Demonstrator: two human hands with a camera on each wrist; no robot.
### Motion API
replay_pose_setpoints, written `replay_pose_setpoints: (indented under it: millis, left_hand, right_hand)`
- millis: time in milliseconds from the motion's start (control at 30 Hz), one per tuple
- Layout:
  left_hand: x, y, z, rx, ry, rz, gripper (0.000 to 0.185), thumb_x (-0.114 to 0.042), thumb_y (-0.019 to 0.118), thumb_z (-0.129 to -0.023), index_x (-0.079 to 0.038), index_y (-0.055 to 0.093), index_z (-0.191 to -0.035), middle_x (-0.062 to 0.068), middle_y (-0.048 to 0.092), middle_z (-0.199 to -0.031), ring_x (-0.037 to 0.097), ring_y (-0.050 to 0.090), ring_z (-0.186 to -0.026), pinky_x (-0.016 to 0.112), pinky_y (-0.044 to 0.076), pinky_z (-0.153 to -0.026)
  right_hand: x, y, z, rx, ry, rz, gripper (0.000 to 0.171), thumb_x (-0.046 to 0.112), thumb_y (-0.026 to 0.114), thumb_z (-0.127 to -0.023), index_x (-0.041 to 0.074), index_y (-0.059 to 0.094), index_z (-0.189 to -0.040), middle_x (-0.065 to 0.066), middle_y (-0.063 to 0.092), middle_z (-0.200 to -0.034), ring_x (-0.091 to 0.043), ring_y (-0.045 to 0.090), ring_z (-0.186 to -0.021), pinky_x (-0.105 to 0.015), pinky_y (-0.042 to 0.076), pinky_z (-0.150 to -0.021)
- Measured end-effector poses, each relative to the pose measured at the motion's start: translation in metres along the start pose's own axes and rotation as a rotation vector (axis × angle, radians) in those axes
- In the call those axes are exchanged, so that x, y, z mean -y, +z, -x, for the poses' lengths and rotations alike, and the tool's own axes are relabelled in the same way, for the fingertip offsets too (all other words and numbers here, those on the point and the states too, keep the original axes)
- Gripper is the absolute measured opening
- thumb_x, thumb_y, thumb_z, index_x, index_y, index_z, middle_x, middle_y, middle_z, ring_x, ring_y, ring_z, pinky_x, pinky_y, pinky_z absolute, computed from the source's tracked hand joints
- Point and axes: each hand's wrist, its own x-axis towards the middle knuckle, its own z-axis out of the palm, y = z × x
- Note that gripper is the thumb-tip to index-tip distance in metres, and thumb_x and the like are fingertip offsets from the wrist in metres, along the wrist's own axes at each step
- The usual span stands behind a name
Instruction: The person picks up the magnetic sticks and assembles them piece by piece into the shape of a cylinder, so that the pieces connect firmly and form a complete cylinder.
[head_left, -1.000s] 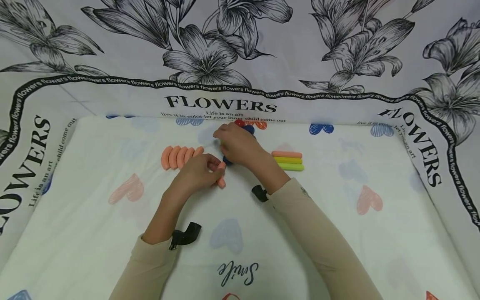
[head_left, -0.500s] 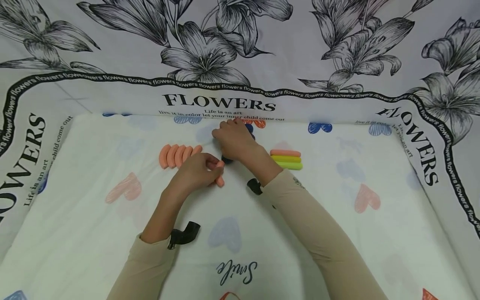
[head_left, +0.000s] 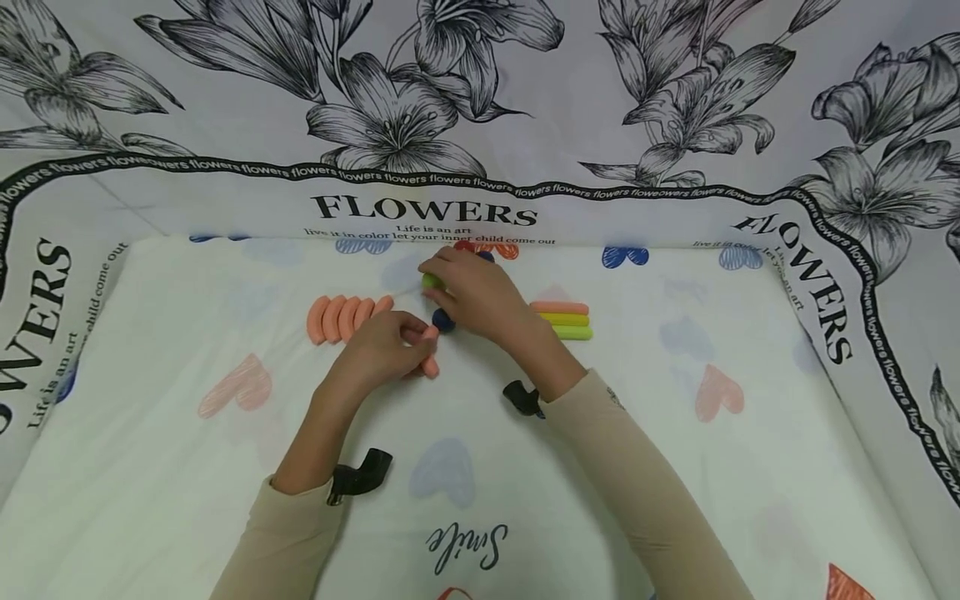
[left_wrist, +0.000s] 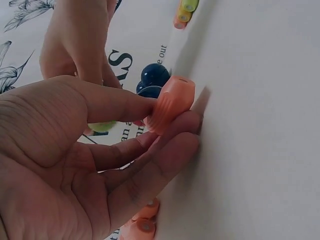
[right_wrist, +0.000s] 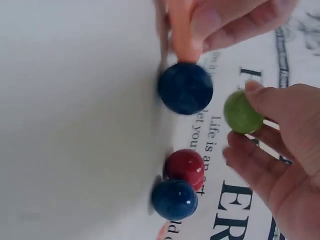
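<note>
reaching forward over white, heart-printed cloth (head_left: 757, 492), the left hand (head_left: 384, 346) is pinching a chunky, ridged salmon-orange piece (left_wrist: 175, 97) near a glossy dark-blue ball (right_wrist: 185, 90); the right hand (head_left: 480, 293), angling leftward and reaching farther forward, is gripping a smooth, round green ball (right_wrist: 243, 113) over the cloth.

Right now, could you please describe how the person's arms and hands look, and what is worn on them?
The left hand and right hand are bare, without gloves. The left sleeve and right sleeve are plain beige. A black curved piece juts out by the left sleeve's end; another black piece by the right's, where a small dark marking is unreadable.
</note>
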Motion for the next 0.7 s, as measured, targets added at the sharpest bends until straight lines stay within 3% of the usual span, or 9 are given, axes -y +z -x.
replay_pose_setpoints:
  millis: [167, 267, 500, 700]
  left_hand:
    - [0.001, 0.001, 0.000, -0.006, -0.008, -0.004, 0.032, -0.032, 0.064, -0.102, -0.008, 0.074, -0.121, 0.000, 0.081, -0.086, 0.018, 0.067, -0.086, 0.029, 0.051, -0.075]
    - [0.002, 0.001, 0.000, -0.011, -0.017, -0.003, 0.034, -0.034, 0.064, -0.102, -0.008, 0.074, -0.122, 0.002, 0.081, -0.089, 0.017, 0.068, -0.084, 0.029, 0.050, -0.076]
    - [0.001, 0.002, 0.000, -0.027, -0.003, -0.012, 0.041, -0.034, 0.064, -0.102, -0.003, 0.070, -0.130, 0.009, 0.079, -0.106, 0.017, 0.071, -0.085, 0.029, 0.054, -0.074]
    - [0.000, 0.002, 0.000, -0.034, -0.017, -0.023, 0.039, -0.031, 0.065, -0.101, -0.004, 0.070, -0.129, 0.009, 0.079, -0.107, 0.018, 0.071, -0.087, 0.028, 0.054, -0.073]
  right_hand:
    - [0.001, 0.005, 0.034, -0.088, -0.014, -0.342, 0.036, 0.017, 0.072, -0.102, 0.008, 0.069, -0.136, -0.006, 0.069, -0.130, -0.018, 0.066, -0.118, -0.033, 0.057, -0.106]
    - [0.001, 0.008, 0.051, -0.128, -0.038, -0.457, 0.033, 0.011, 0.075, -0.099, 0.007, 0.070, -0.131, -0.005, 0.068, -0.126, -0.017, 0.066, -0.118, -0.034, 0.059, -0.103]
    - [0.002, 0.023, 0.085, -0.122, -0.027, -0.565, 0.034, 0.007, 0.075, -0.097, 0.008, 0.070, -0.131, -0.005, 0.069, -0.126, -0.018, 0.068, -0.119, -0.034, 0.062, -0.097]
    - [0.003, 0.034, 0.104, -0.078, 0.045, -0.551, 0.033, 0.011, 0.077, -0.097, 0.010, 0.071, -0.129, -0.003, 0.070, -0.126, -0.016, 0.068, -0.120, -0.029, 0.060, -0.100]
